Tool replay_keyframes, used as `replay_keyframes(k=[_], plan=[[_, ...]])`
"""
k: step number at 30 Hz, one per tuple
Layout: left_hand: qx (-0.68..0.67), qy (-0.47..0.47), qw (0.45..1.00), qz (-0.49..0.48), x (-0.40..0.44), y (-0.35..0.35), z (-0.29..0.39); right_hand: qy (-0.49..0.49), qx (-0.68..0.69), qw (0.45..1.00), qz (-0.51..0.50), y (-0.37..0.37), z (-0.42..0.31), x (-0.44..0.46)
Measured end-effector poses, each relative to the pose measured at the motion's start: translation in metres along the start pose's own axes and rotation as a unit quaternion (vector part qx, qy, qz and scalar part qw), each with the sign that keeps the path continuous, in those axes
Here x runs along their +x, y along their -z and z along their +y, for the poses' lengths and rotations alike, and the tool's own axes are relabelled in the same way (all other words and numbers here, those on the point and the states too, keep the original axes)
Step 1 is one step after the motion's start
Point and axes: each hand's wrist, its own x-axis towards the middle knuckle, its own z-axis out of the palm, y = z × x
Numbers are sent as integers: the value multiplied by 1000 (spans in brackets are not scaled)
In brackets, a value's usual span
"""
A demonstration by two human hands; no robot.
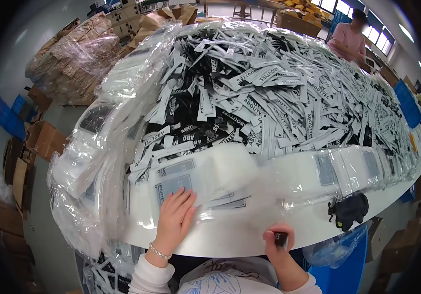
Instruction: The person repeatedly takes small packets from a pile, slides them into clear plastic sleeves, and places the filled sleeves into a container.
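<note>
At the near edge of the worktop point(235, 241), a black packet point(281, 239) is gripped by the right hand point(279, 237), farther in a printed bag point(175, 185) is covered by the spread left hand point(176, 213), and sachets point(288, 105) beyond could be spilled if it's tugged.

At five o'clock, part of a black packet point(281, 239) is hidden by the right grip point(279, 251), its lettering too blurred to be read. At seven, part of a printed bag point(175, 183) is covered by the left grip point(175, 211). Most of the table point(240, 236) is buried beneath heaped sachets point(281, 100). Towards two, the head of a co-worker point(348, 42) is blurred. At six, the shirt point(222, 280) is cut off.
</note>
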Motion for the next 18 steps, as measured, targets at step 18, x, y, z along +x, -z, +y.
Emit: replay_keyframes(k=[18], plan=[[52,-21,996,-70,-75,-33,62,-223,-66,952,-201,-36,-42,21]])
